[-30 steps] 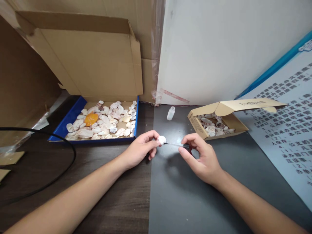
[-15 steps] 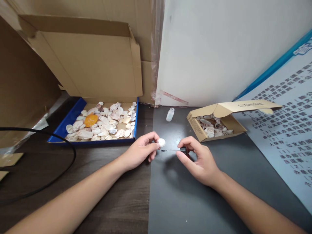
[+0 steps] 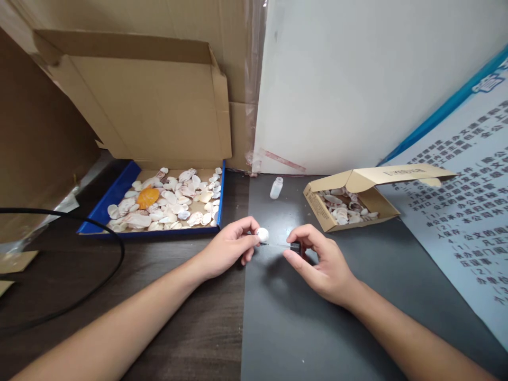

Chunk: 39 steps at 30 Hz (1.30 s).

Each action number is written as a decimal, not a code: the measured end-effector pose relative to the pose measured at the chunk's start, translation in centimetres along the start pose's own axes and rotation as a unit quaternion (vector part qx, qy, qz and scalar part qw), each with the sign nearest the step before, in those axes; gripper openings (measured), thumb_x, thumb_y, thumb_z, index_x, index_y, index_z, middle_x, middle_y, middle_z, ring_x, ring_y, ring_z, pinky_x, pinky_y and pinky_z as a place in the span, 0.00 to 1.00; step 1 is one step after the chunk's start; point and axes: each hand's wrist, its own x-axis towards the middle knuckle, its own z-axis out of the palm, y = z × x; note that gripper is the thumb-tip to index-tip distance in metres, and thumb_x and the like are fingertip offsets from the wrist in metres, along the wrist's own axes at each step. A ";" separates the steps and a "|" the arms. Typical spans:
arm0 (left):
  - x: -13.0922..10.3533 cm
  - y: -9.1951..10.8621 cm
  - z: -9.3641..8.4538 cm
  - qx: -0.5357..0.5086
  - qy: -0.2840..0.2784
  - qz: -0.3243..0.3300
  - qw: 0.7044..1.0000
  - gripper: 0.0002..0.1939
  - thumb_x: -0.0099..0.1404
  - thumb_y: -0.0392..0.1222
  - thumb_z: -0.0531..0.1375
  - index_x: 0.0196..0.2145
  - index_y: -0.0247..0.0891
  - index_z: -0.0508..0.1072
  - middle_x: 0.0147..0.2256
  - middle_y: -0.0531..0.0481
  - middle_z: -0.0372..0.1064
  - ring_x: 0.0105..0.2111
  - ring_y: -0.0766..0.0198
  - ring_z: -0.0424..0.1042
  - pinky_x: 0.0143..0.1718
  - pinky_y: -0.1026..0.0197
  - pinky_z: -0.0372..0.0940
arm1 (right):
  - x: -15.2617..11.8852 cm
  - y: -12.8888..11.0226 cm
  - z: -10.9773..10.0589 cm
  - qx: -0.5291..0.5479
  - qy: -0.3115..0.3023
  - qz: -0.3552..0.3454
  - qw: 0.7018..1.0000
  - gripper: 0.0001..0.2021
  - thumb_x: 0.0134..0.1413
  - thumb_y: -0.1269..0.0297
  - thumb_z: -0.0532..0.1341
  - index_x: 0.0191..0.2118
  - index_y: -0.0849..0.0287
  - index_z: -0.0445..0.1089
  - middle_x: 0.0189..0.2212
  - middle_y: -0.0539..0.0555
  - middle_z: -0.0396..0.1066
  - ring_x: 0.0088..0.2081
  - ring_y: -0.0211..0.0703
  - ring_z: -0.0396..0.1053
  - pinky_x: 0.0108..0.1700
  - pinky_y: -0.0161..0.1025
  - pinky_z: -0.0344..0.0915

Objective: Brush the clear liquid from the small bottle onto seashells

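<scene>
A small white shell (image 3: 262,235) is pinched between the thumb and fingers of my left hand (image 3: 232,246). My right hand (image 3: 323,264) grips the black cap (image 3: 296,247) of a small brush. Its thin stem points left, and the dark tip is at the shell's lower edge, by my left fingertips; whether it touches the shell I cannot tell. Beyond both hands, a small open glass bottle (image 3: 277,188) with whitish contents stands on the dark grey mat (image 3: 293,328).
A blue-edged box (image 3: 115,197) at the left holds several shells and an orange one, its lid raised. A smaller cardboard box (image 3: 322,212) of shells is at the right. A black cable (image 3: 121,254) curves over the left side. Printed sheets (image 3: 456,227) lean at the right.
My right hand has moved slightly left, bringing the brush tip from just right of the shell to its lower edge. My left hand has barely moved and keeps the shell.
</scene>
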 end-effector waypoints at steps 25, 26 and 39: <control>0.0 -0.1 -0.1 -0.004 0.000 -0.001 1.000 0.09 0.61 0.44 0.60 0.32 0.38 0.64 0.24 0.58 0.63 0.19 0.74 0.61 0.20 0.69 0.58 | 0.0 -0.4 -0.3 -0.004 0.004 0.011 1.000 0.05 0.62 0.66 0.61 0.39 0.53 0.62 0.23 0.43 0.60 0.22 0.34 0.62 0.26 0.31 0.60; 0.0 -0.1 -0.1 -0.004 0.000 -0.001 1.000 0.09 0.61 0.44 0.60 0.32 0.38 0.64 0.24 0.58 0.62 0.19 0.74 0.61 0.20 0.70 0.58 | 0.0 -0.4 -0.3 -0.003 0.003 0.012 1.000 0.05 0.62 0.66 0.60 0.39 0.53 0.62 0.23 0.43 0.60 0.22 0.34 0.62 0.26 0.31 0.60; 0.0 0.0 -0.1 0.002 0.000 -0.003 1.000 0.08 0.61 0.44 0.60 0.32 0.38 0.64 0.24 0.58 0.62 0.19 0.74 0.61 0.20 0.70 0.58 | -0.2 -0.2 -0.2 0.001 0.008 0.013 1.000 0.04 0.63 0.65 0.60 0.39 0.53 0.63 0.23 0.43 0.61 0.23 0.35 0.63 0.27 0.32 0.62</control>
